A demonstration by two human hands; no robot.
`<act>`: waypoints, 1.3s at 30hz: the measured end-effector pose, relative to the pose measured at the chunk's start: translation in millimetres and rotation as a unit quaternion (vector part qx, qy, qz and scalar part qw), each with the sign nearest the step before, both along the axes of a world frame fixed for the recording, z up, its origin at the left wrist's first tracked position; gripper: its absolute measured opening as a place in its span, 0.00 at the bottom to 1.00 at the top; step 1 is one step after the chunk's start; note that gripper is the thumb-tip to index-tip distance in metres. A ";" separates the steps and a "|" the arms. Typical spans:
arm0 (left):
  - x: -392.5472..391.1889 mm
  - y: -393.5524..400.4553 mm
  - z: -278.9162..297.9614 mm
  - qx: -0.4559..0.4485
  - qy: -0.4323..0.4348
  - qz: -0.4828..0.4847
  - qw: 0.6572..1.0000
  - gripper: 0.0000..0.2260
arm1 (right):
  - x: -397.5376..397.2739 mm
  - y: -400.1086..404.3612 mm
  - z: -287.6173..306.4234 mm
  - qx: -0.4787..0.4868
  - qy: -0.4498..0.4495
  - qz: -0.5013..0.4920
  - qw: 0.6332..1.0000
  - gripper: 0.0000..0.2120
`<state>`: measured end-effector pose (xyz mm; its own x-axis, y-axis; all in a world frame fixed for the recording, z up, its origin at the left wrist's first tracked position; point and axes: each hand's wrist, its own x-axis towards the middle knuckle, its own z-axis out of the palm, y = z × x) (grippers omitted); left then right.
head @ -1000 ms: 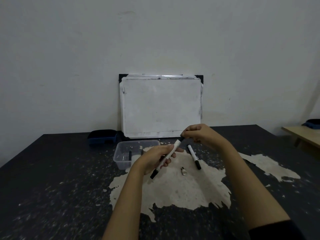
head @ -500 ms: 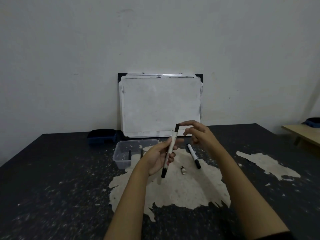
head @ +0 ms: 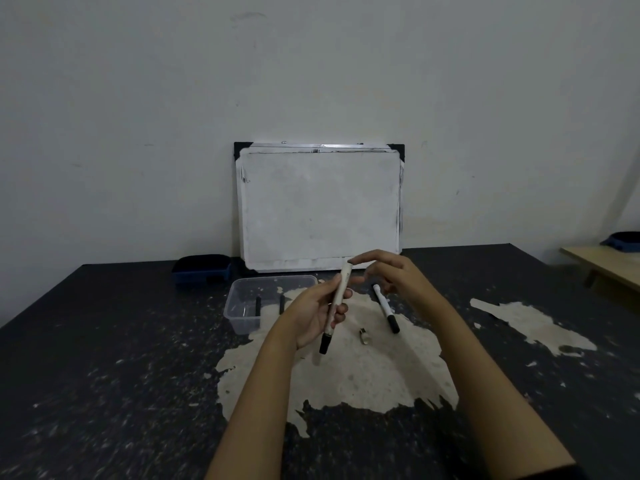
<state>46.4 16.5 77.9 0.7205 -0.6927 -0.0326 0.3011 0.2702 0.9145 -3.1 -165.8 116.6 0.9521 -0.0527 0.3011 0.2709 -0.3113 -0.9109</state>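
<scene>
My left hand (head: pixel 311 317) grips a white marker (head: pixel 336 303) around its barrel. The marker stands nearly upright, its black end pointing down above the table. My right hand (head: pixel 394 275) hovers just right of the marker's upper end. Its index fingertip is at that tip, its other fingers are loosely bent, and nothing shows in them. A second white marker with a black cap (head: pixel 386 308) lies on the table behind my hands. A white board (head: pixel 318 209) leans against the wall.
A clear plastic tub (head: pixel 242 317) with two dark sticks in it stands left of my hands. A dark blue tray (head: pixel 202 270) sits behind it. A small metal piece (head: pixel 364 335) lies on the worn pale patch (head: pixel 363 375). A wooden table (head: pixel 609 268) is at the right.
My right hand let go of the marker's upper end, drew back, and its fingertip is now at the tip again. My left hand swung the marker from slanted to nearly upright.
</scene>
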 end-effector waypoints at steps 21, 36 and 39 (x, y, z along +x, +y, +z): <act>-0.8 0.9 -5.0 -0.009 0.012 0.055 0.998 0.18 | 2.7 -4.4 -50.9 -0.261 0.210 -0.087 0.938 0.12; -0.5 -1.9 -6.1 0.007 0.005 0.056 0.998 0.13 | 9.2 -5.6 0.2 0.121 0.005 -0.056 0.991 0.13; -1.0 -2.0 -6.3 0.016 -0.004 0.050 0.999 0.14 | 8.0 -4.1 2.1 0.090 0.009 -0.058 0.994 0.12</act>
